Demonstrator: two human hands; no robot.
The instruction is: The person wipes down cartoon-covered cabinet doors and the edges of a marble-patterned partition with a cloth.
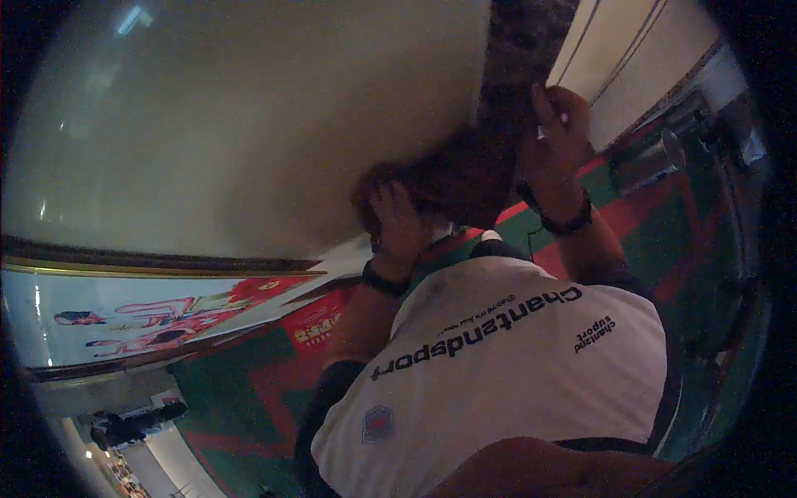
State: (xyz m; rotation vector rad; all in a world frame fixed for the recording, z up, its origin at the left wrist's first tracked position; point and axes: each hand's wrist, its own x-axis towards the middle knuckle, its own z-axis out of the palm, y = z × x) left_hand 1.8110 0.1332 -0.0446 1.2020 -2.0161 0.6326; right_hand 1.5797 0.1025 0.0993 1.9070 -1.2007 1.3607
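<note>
A dark brown or maroon cloth [461, 177] is bunched between my two hands, against the edge of a large glossy pale panel [249, 124]. My left hand [398, 215] has its fingers over the cloth's near end, close to the panel's surface. At the cloth's other side, my right hand [560, 134] pinches it higher up, next to a dark mottled strip [529, 37]. Black bands circle both wrists. Shadow hides much of the cloth's shape and the fingertips beneath it.
A framed poster [155, 311] with red figures runs along the left. Cream panels [616, 56] rise at the upper right. The green floor [230, 398] bears red stripes. A cylindrical object [647, 163], possibly metal, lies or stands at the right.
</note>
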